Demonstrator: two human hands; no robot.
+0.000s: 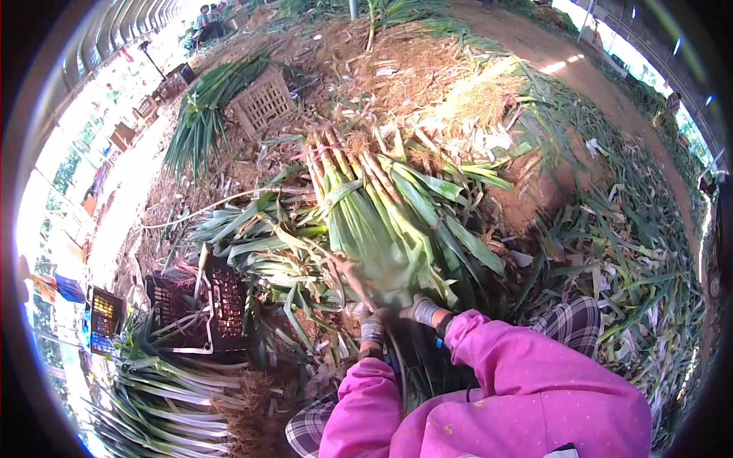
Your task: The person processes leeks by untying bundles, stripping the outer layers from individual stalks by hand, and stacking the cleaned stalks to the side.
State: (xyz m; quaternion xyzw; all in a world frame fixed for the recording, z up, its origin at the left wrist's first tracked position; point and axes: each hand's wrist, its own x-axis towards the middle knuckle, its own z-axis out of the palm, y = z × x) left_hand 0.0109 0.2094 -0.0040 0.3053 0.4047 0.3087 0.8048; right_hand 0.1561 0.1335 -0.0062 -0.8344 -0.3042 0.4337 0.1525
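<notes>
My left hand (372,327), in a grey glove, is closed around a brownish leek stalk (353,281) that points up and away to the left. Close beside it, my right hand (420,308), also gloved, has its fingers curled at the leaf ends; what they hold is hidden. Just beyond both hands lies a pile of leeks (366,202), root ends facing away and green leaves toward me. A blurred patch covers part of the leaves above my hands. A thin hose-like strip (398,366) runs down between my forearms.
Cleaned leeks (179,404) lie at lower left, beside a dark plastic crate (229,305). More leeks (200,114) lean by a beige crate (263,101) farther off. Leaf scraps (618,252) cover the ground at right. Other people (205,19) are at far upper left.
</notes>
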